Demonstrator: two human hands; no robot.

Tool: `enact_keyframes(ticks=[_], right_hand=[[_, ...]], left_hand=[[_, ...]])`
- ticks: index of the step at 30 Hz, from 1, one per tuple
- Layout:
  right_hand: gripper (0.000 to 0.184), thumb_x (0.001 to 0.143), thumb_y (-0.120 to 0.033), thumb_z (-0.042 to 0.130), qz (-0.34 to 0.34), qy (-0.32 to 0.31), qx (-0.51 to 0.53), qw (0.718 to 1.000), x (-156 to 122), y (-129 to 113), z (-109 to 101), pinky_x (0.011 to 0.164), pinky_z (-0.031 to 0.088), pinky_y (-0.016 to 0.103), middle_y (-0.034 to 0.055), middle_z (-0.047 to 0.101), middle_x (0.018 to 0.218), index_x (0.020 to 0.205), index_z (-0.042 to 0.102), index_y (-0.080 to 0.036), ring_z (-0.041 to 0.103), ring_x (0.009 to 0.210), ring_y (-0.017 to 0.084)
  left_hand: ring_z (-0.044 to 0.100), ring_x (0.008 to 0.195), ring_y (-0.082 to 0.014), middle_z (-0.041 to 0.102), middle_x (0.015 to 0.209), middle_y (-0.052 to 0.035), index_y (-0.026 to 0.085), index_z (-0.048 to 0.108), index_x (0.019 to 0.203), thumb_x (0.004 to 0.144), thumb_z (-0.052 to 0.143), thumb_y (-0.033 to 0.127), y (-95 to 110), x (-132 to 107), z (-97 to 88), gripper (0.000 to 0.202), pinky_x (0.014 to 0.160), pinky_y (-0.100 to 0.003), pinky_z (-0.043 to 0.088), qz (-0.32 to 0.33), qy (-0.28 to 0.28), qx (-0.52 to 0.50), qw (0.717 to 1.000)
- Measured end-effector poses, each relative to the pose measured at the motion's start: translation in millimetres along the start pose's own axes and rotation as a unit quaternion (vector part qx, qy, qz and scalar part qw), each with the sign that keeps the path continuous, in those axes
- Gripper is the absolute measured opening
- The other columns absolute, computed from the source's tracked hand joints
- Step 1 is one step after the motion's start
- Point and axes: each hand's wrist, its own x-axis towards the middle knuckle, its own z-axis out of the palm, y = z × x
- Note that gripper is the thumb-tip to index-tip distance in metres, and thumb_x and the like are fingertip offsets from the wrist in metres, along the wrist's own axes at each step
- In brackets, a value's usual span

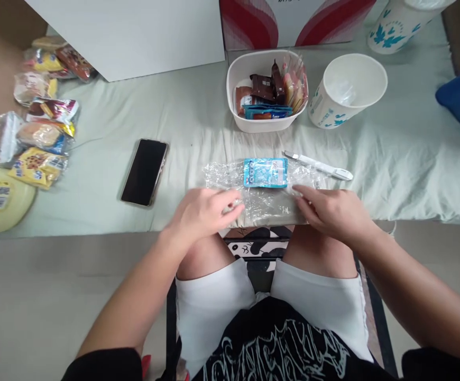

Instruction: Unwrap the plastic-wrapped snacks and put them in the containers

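A sheet of clear plastic wrap lies spread on the pale green cloth at the near edge of the surface. A small blue snack packet rests on its far part. My left hand pinches the wrap's near left edge with curled fingers. My right hand presses on the wrap's right side, its fingers bent and closed on the film. A white utility knife lies just beyond the wrap on the right.
A black phone lies to the left. A white tub of snack packets and a tipped white cup with blue print stand behind. Several wrapped snacks pile at far left, beside a yellow bag. Boxes line the back.
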Motion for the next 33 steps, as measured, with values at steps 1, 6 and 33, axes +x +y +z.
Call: enact_keyframes(ticks=[1,6,33], right_hand=[[0.045,0.099,-0.04,0.037,0.028,0.003,-0.02,0.999,2.8,-0.9,0.4,0.052,0.021,0.031,0.0062,0.065,0.061,0.111,0.075,-0.018,0.05,0.048,0.017],[0.052,0.097,-0.044,0.049,0.032,0.059,-0.055,0.996,25.9,-14.3,-7.8,0.056,0.036,0.032,0.0112,0.074,0.085,0.138,0.065,-0.017,0.063,0.068,0.023],[0.053,0.086,-0.052,0.07,-0.033,-0.005,-0.031,0.999,77.2,-44.3,-1.2,0.075,0.047,0.038,0.0181,0.072,0.121,0.126,0.062,-0.018,0.066,0.104,0.035]], left_hand=[[0.068,0.07,-0.0181,0.074,0.08,-0.0002,0.025,0.071,0.098,0.094,0.063,0.032,-3.5,7.8,-0.1,0.011,0.064,-0.032,0.051,-0.009,0.028,0.02,0.999],[0.068,0.114,-0.0304,0.072,0.126,-0.0125,0.019,0.069,0.119,0.088,0.068,0.028,-21.1,43.1,7.3,0.032,0.093,-0.044,0.056,-0.036,0.02,0.02,0.999],[0.057,0.048,-0.0139,0.057,0.061,0.0021,0.023,0.052,0.08,0.103,0.045,0.021,-52.7,71.9,35.2,0.024,0.047,-0.025,0.039,-0.344,0.072,-0.339,0.873]])
